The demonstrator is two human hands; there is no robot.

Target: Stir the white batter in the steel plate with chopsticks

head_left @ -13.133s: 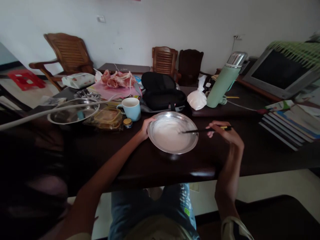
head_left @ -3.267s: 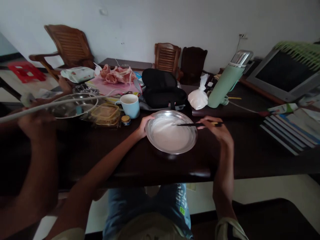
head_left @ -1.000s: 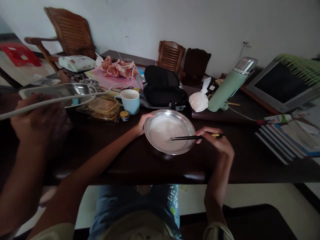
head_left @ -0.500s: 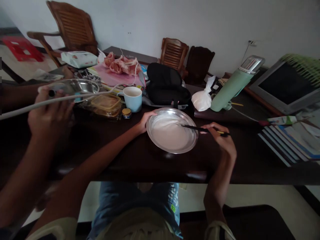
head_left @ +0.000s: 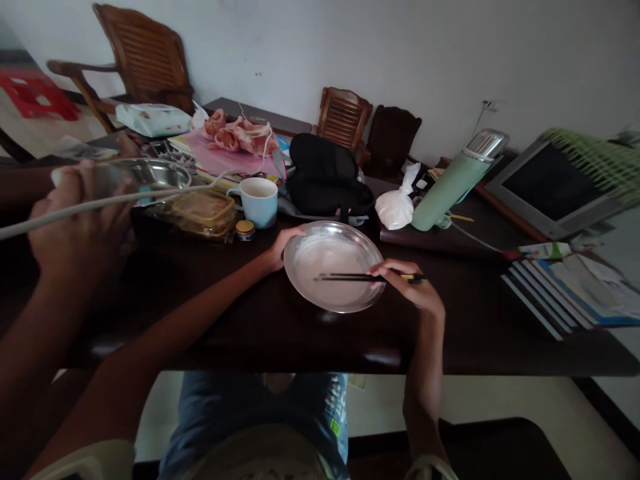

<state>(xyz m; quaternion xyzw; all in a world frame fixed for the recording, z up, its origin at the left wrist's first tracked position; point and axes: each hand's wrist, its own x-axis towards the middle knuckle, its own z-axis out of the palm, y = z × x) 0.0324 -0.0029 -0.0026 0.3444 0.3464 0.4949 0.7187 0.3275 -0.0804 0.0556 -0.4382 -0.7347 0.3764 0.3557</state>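
"Chopsticks (head_left: 345, 277) in play, folks, and the right hand (head_left: 406, 283) has them pinched between thumb and fingers, just short of their yellow-marked ends!"

"And the tips?"

"Out over the white mixture (head_left: 325, 257) in the steel bowl (head_left: 369, 243), lying almost level, shafts crossing the near right side. Whether they dip in, I can't tell from up here."

"What about the left hand (head_left: 284, 248)?"

"Clamped on the bowl's left side! Thumb over the rim, the other fingers mostly hidden by the metal, so I can't call how they lie."

"Where's that bowl sitting?"

"On the dark table (head_left: 280, 333), close to the person's side, centre of the field. Behind it, the black case (head_left: 330, 180), lid up. To its left, a pale blue mug (head_left: 263, 205) with a little gold-lidded jar (head_left: 245, 231) just beside it."

"And on the right?"

"A knotted bag of white powder (head_left: 394, 211), then the green flask (head_left: 445, 190) right next to it. Well apart from those, a stack of books (head_left: 547, 293)!"

"Someone else on the far left, too?"

"Yes, another person's hand (head_left: 75, 230), raised behind a grey cable (head_left: 90, 209), fingers bent. It's blurred, and I can't make out what it holds"
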